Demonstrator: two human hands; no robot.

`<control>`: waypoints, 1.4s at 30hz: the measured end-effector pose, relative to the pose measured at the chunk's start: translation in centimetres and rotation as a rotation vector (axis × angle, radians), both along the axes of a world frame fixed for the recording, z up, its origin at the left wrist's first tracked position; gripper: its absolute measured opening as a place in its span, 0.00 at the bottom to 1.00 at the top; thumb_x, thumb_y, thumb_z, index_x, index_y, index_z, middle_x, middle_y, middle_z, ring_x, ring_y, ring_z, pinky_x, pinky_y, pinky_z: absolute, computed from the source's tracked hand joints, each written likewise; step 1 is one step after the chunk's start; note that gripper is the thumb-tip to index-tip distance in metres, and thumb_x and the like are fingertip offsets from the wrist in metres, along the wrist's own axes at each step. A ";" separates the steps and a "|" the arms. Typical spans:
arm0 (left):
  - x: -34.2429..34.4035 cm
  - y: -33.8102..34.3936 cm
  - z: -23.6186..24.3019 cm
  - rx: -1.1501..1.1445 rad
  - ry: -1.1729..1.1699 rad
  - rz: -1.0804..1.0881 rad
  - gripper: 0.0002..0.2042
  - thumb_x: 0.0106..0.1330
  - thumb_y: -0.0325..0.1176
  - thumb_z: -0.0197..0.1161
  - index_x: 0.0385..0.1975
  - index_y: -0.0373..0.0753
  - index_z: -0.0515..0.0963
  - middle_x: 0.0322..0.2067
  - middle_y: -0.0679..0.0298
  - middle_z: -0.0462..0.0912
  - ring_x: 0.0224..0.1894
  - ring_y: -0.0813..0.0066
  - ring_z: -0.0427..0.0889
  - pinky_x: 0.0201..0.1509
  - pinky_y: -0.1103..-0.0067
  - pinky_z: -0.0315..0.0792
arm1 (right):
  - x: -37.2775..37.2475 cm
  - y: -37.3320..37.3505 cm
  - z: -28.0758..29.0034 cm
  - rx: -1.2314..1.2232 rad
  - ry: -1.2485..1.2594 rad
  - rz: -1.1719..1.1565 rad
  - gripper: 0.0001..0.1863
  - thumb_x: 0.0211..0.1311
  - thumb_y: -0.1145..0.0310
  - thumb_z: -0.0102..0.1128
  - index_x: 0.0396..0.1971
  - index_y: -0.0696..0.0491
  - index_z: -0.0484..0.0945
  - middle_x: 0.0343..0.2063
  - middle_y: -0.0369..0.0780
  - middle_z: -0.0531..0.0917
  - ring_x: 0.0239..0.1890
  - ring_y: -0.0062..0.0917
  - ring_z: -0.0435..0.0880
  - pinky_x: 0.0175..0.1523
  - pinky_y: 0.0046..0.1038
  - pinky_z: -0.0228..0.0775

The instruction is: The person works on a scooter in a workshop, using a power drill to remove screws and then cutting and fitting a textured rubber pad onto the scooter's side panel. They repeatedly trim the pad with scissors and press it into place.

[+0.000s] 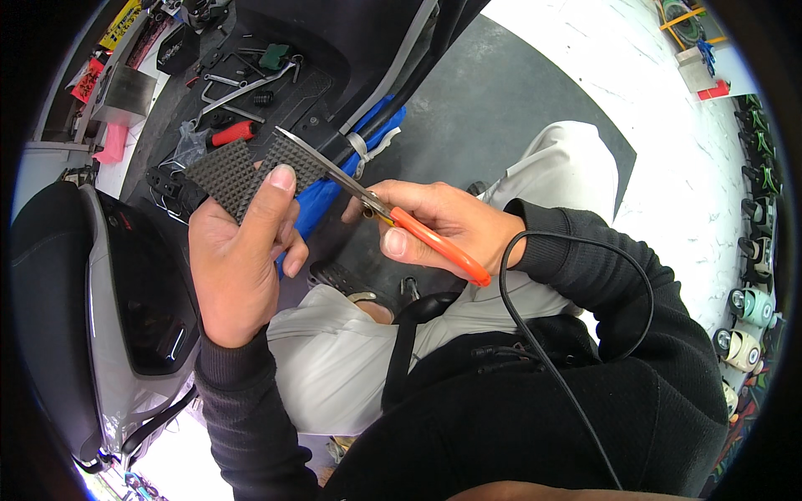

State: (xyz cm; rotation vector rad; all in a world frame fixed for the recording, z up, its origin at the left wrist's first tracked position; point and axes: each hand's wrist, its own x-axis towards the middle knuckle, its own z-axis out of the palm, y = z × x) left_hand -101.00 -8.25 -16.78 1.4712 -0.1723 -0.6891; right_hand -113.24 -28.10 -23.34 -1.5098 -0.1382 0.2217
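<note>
My left hand pinches a dark grey sheet covered in small raised bumps, with the thumb on top. A slit or gap runs into the sheet from its far edge, left of the thumb. In my right hand is a pair of scissors with orange handles, fingers closed round the grips. Their metal blades point to the far left and lie across the right part of the sheet, near its edge. Whether the lower blade is under the sheet is hidden.
Beyond the sheet, wrenches, a red-handled tool and a clear plastic bag lie on a scooter's dark footboard. A scooter seat stands at left. A blue item hangs behind the hands. A black cable loops by my right wrist.
</note>
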 end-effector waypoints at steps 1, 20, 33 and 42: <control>0.0 0.0 0.0 0.001 -0.004 -0.002 0.17 0.73 0.36 0.69 0.23 0.37 0.73 0.20 0.68 0.71 0.19 0.84 0.64 0.21 0.82 0.61 | 0.0 0.0 0.0 0.001 0.004 -0.002 0.32 0.77 0.44 0.57 0.63 0.58 0.73 0.25 0.29 0.69 0.27 0.13 0.67 0.34 0.22 0.62; 0.2 0.2 0.1 -0.008 0.038 -0.039 0.16 0.72 0.35 0.70 0.23 0.38 0.74 0.20 0.69 0.70 0.19 0.84 0.63 0.21 0.82 0.60 | -0.5 0.3 -0.1 -0.109 -0.055 -0.027 0.27 0.78 0.49 0.58 0.61 0.57 0.72 0.22 0.33 0.74 0.24 0.18 0.73 0.33 0.25 0.68; 0.4 0.3 -0.1 -0.016 0.028 -0.076 0.16 0.72 0.34 0.68 0.22 0.40 0.72 0.19 0.70 0.68 0.19 0.85 0.62 0.22 0.82 0.60 | -0.6 0.4 0.6 -0.243 -0.068 -0.075 0.21 0.77 0.57 0.62 0.56 0.58 0.76 0.18 0.37 0.76 0.21 0.22 0.76 0.31 0.27 0.69; 0.5 0.4 -0.4 -0.032 0.046 -0.097 0.14 0.73 0.34 0.68 0.25 0.39 0.74 0.20 0.71 0.68 0.19 0.85 0.61 0.22 0.82 0.60 | -0.8 0.5 0.4 -0.270 -0.076 -0.098 0.20 0.76 0.58 0.62 0.55 0.58 0.77 0.18 0.37 0.76 0.21 0.21 0.77 0.31 0.26 0.69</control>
